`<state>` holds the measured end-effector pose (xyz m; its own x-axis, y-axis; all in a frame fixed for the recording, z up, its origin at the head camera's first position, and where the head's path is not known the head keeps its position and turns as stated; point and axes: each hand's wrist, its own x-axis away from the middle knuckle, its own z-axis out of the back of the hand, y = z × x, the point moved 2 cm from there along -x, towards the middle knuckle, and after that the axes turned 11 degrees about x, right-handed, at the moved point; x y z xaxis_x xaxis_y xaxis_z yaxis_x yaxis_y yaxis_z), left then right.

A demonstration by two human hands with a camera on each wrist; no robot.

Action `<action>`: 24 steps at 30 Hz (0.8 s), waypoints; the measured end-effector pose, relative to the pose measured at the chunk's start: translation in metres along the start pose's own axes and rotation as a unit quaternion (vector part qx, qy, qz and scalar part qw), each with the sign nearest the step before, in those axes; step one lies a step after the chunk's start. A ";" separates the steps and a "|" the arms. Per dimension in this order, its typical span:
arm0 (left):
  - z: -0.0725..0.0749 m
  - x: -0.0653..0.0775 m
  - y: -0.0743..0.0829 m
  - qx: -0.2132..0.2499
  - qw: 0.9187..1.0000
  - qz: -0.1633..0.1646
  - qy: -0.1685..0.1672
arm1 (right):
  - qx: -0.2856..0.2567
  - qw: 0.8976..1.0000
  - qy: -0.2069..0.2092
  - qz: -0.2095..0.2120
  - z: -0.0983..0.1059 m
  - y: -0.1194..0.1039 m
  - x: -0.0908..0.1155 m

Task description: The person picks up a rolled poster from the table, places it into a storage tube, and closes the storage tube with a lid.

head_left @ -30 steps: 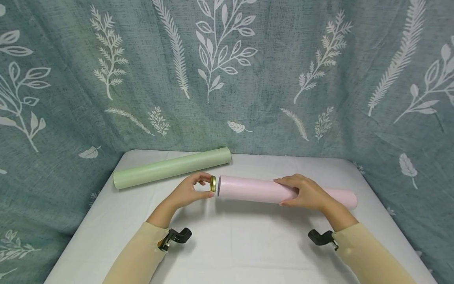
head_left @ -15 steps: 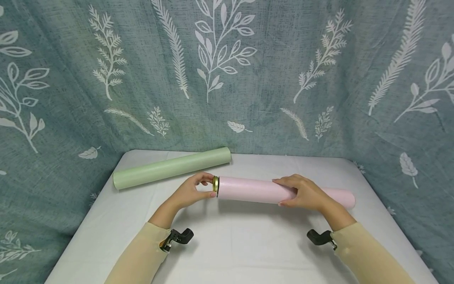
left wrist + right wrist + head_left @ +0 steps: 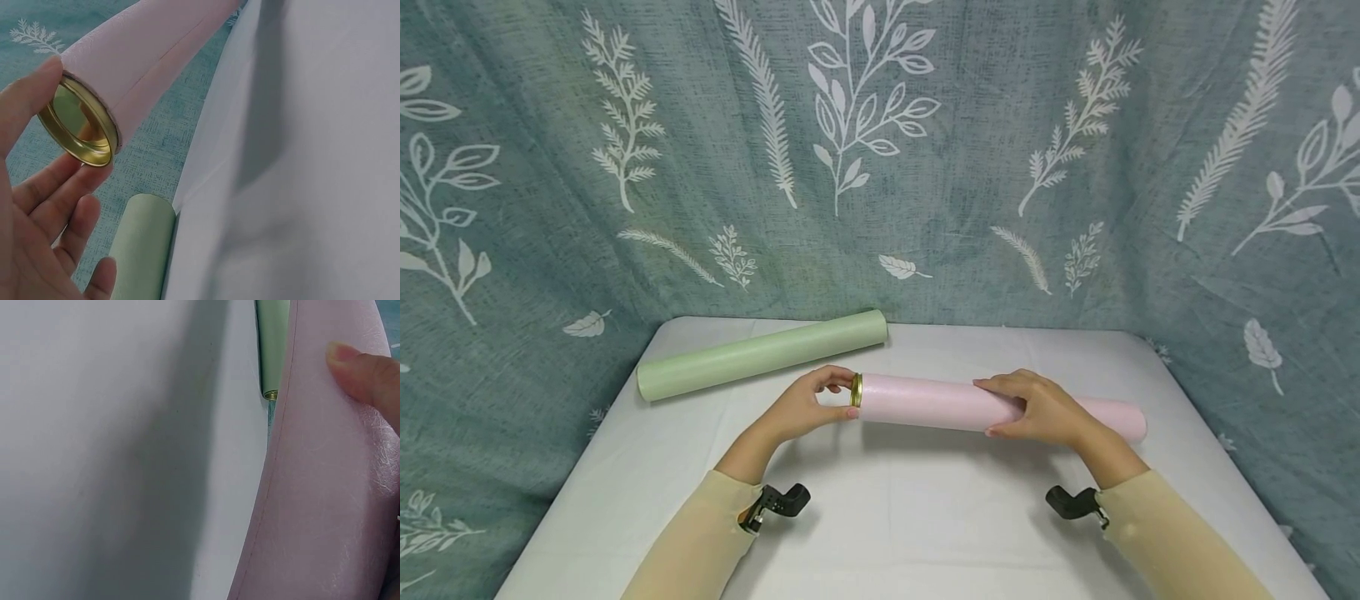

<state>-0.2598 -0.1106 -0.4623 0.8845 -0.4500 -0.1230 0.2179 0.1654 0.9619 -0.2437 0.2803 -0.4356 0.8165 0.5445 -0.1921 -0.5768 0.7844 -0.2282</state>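
A pink tube (image 3: 932, 402) with a stitched seam is held level above the table, its left end facing my left hand (image 3: 808, 404). At that end sits a gold metal cap (image 3: 856, 390), its rim right at the tube's mouth. My left thumb and fingertips pinch the cap's edge; the left wrist view shows the shiny recessed face of the cap (image 3: 81, 122) between them. Around the tube's middle my right hand (image 3: 1041, 407) grips from above, its thumb (image 3: 359, 372) pressed along the pink side in the right wrist view.
A green tube (image 3: 763, 354) lies slantwise at the table's back left, behind the left hand. A white cloth (image 3: 925, 517) covers the table. Beyond its back edge hangs a teal curtain (image 3: 962, 208) with white leaf prints.
The gold cap was apart from the tube a second ago; my left hand has moved it right, against the tube's open end. The pink tube and right hand have shifted slightly left.
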 end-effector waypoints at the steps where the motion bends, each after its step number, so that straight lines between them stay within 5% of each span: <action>1: 0.000 0.000 0.000 0.001 1.000 0.001 0.000 | 0.001 1.000 0.000 0.001 0.000 0.000 0.000; 11: -0.002 0.004 -0.003 -0.015 0.999 0.035 0.019 | 0.009 1.000 0.012 0.003 -0.005 0.001 -0.001; 24: -0.006 0.008 -0.001 -0.037 0.998 0.039 0.032 | -0.013 1.000 0.026 0.002 -0.008 0.001 0.000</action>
<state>-0.2510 -0.1092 -0.4656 0.9237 -0.3772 -0.0666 0.1759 0.2633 0.9485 -0.2445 0.2785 -0.4439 0.8121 0.5308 -0.2423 -0.5810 0.7740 -0.2517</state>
